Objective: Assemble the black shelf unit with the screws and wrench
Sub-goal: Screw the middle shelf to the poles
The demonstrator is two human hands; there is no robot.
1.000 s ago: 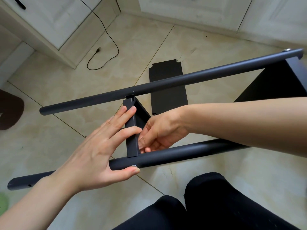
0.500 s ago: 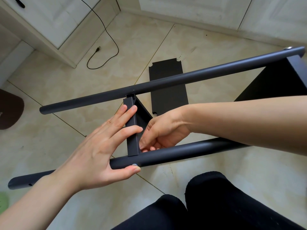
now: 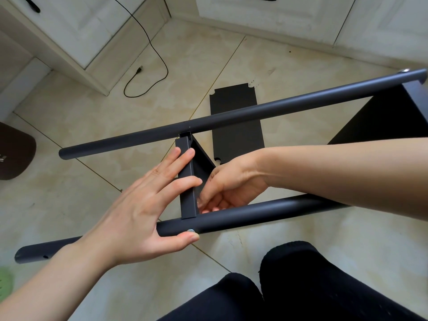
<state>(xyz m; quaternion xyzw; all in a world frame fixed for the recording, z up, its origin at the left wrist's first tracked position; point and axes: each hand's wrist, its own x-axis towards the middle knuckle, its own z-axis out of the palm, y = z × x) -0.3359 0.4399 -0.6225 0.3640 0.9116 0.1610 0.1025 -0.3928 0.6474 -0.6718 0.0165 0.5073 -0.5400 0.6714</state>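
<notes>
Two long black tubes, the far tube (image 3: 278,107) and the near tube (image 3: 266,209), cross the view above the floor. A black shelf panel (image 3: 188,205) stands on edge between them. My left hand (image 3: 139,212) presses straight fingers on the panel's edge, its thumb under the near tube beside a silver screw head (image 3: 190,230). My right hand (image 3: 231,181) reaches in from the right with fingers curled at the inner corner of panel and near tube. Whatever those fingers hold is hidden. No wrench is in view.
A larger black end panel (image 3: 393,119) joins the tubes at the right, with a screw (image 3: 405,70) at the far tube's tip. A loose black panel (image 3: 234,135) lies on the tiled floor. A black cable (image 3: 159,59), white cabinets (image 3: 81,31), a brown mat (image 3: 14,154) and my knees (image 3: 301,286) surround the frame.
The fingers of my right hand have shifted slightly at the panel's corner. My left hand and the frame stay where they were.
</notes>
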